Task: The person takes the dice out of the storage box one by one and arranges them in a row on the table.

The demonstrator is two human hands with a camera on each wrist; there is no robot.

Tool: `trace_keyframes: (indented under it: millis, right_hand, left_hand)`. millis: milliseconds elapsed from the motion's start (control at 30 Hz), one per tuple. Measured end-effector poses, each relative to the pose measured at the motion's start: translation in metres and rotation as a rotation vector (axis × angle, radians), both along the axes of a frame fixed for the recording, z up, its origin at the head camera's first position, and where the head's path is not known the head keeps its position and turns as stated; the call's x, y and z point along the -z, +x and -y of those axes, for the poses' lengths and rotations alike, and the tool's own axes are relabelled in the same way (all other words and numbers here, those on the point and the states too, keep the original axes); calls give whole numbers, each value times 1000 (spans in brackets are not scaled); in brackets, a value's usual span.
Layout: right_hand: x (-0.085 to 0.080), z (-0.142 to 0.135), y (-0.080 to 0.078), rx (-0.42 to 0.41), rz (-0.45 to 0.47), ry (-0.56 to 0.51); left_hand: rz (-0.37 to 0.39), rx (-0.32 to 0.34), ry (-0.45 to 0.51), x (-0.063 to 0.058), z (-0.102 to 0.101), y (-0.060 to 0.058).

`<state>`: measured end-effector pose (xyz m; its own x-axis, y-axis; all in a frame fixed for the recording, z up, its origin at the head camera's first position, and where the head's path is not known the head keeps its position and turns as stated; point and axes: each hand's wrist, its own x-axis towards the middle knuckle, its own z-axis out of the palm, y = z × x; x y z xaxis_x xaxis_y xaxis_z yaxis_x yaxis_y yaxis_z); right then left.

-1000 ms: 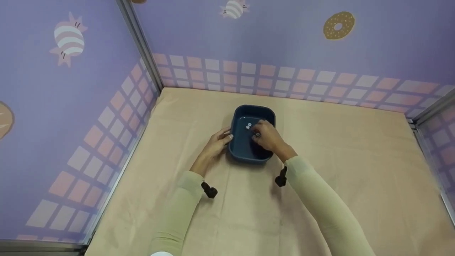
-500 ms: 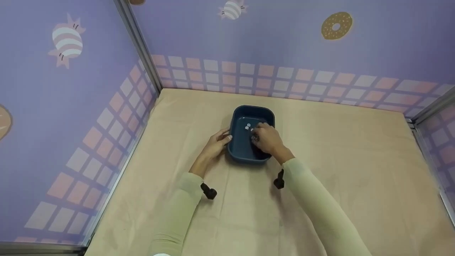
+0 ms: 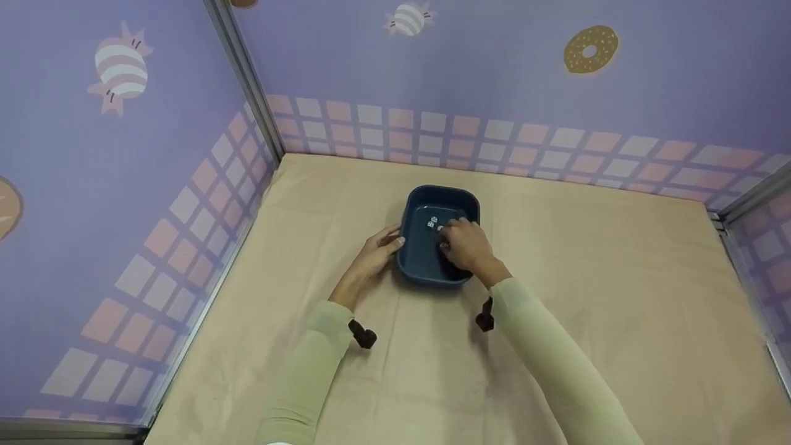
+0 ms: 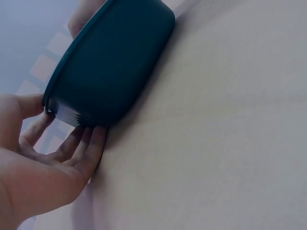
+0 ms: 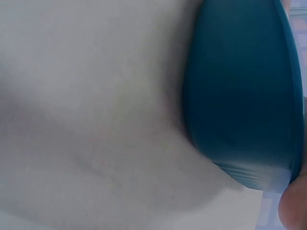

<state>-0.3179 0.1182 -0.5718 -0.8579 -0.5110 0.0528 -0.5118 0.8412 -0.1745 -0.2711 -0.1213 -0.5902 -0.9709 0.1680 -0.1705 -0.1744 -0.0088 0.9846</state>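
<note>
A dark blue rectangular tub with rounded corners stands on the cloth-covered table. My left hand grips its left side, thumb over the rim and fingers against the outer wall; the left wrist view shows the fingertips low on that wall. Inside the tub, two small white dice lie close together, and another die shows at my right fingertips. My right hand reaches in over the right rim with curled fingers, a small die showing among them. Its palm side is mostly hidden.
A beige cloth covers the table. Purple printed panels rise at the back and both sides, joined by metal posts. Black wrist cameras hang at both cuffs.
My right hand has shifted slightly toward me inside the tub, and a die now shows by its fingertips. The left hand keeps its grip on the tub, which has stayed put.
</note>
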Motion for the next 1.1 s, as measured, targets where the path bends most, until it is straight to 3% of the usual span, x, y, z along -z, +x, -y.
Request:
trace_keyframes:
  millis: [333, 467, 633, 867, 1100]
  right_hand:
    - [1, -2, -1, -45, -17, -117]
    - [-5, -6, -3, -64, 59, -271]
    - [-24, -23, -1, -48, 134, -452]
    - [-43, -75, 11, -80, 94, -479]
    - [-27, -123, 36, -64, 101, -421]
  left_hand:
    - [10, 38, -8, 0, 1, -2]
    - [12, 40, -30, -1, 1, -2]
    - [72, 31, -11, -2, 1, -2]
    - [121, 15, 9, -4, 1, -2]
    - [142, 10, 42, -1, 1, -2]
